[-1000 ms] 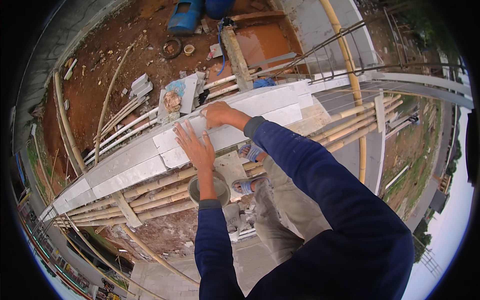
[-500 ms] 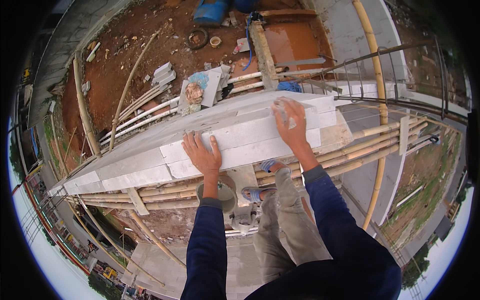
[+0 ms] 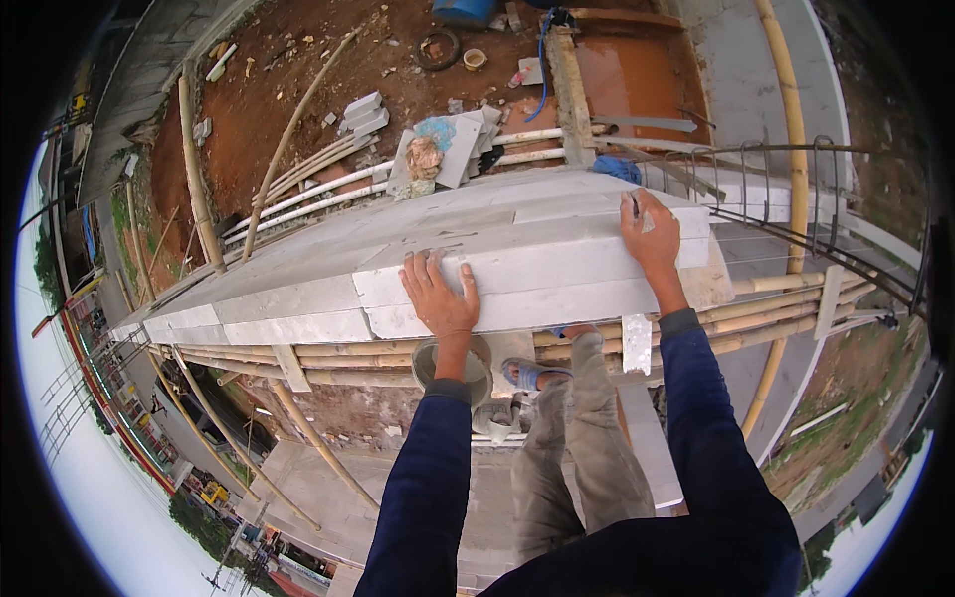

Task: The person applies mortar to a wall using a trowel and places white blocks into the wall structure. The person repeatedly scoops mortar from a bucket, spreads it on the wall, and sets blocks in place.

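Note:
A long white masonry block lies along the near edge of a pale block wall. My left hand rests on its left part, fingers apart over the top edge. At its right end is my right hand, with curled fingers over the top edge and pale residue on them. The fingertips of that hand are partly hidden. Below my left forearm, a grey bucket is partly covered by the sleeve. My sandaled foot stands to the right of the bucket.
Bamboo poles run beneath the wall's near side. Upright bamboo and a steel rebar cage stand at right. Beyond the wall are white pipes, broken slabs, a tyre and a muddy water pit.
The view has shifted, so the wall appears further right. Both hands stay on the block; the right hand's fingers have changed their bend slightly.

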Action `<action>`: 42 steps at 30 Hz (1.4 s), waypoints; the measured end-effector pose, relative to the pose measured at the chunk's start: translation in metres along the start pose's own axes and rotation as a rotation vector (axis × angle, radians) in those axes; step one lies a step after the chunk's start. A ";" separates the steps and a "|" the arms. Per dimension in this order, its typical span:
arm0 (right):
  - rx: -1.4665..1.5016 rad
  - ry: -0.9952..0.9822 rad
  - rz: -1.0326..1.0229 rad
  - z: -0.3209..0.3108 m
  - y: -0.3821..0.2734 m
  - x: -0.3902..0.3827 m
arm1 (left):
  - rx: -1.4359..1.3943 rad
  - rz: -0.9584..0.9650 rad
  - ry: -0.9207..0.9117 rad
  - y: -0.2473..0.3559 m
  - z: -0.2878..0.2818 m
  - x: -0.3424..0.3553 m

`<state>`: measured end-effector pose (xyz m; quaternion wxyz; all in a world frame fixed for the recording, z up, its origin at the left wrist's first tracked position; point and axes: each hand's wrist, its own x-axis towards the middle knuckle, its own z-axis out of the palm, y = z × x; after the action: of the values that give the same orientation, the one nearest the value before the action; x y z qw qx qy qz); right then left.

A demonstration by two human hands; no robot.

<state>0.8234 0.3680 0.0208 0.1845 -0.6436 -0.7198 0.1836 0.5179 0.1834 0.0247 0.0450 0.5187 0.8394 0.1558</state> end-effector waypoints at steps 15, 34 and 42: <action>-0.054 -0.245 -0.446 0.039 -0.079 -0.030 | -0.031 0.001 0.012 0.001 -0.001 -0.001; -0.124 -0.351 -0.458 0.078 -0.127 -0.046 | -0.086 -0.051 0.008 0.000 -0.006 -0.010; 0.034 -0.150 -0.661 0.049 -0.172 -0.021 | -0.084 -0.057 0.057 -0.008 0.001 0.000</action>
<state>0.6533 0.3278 0.0646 0.1914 -0.3568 -0.8979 0.1727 0.5112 0.1800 0.0208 0.0471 0.4875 0.8477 0.2041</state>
